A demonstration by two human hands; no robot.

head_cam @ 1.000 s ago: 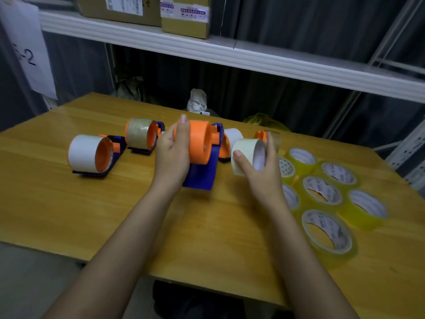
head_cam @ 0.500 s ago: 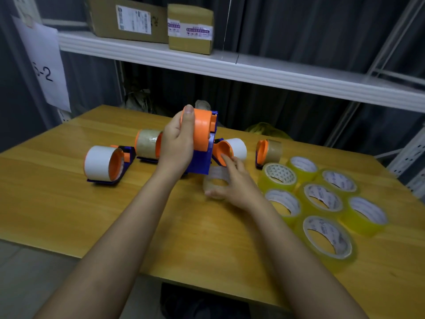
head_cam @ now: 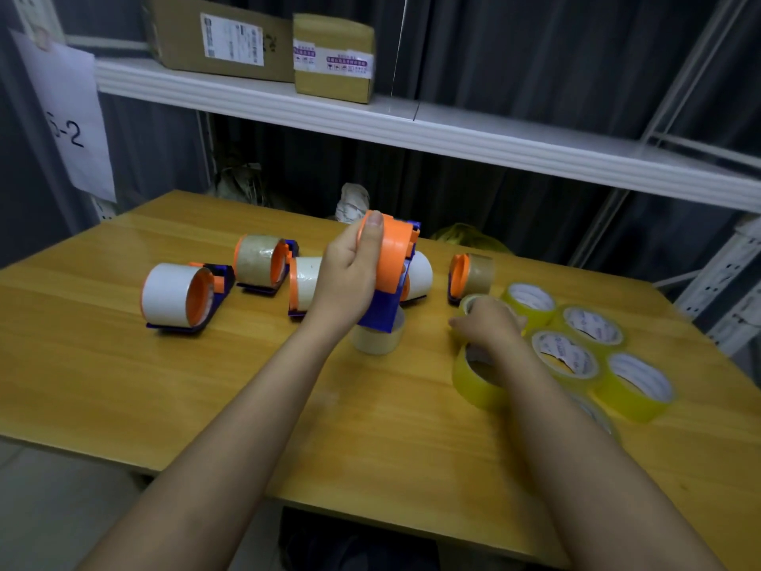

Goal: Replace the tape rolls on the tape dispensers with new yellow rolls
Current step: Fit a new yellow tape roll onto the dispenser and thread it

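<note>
Having set the removed pale roll [head_cam: 376,337] on the tabletop [head_cam: 123,364], reaching right hand [head_cam: 488,325] onto a yellow roll [head_cam: 479,379], fingers curling on it. Gripping bared orange-hubbed dispenser [head_cam: 391,274] aloft with left hand [head_cam: 350,278], ready for reloading.

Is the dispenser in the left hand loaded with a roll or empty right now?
Empty. The dispenser gripped by the left hand shows a bare orange hub, and a pale roll lies on the table beneath it.

This looks like a storage room or small warehouse. A white metal shelf [head_cam: 453,133] holds labelled cardboard boxes [head_cam: 263,45], and a paper sign [head_cam: 68,117] marks the section.
</note>
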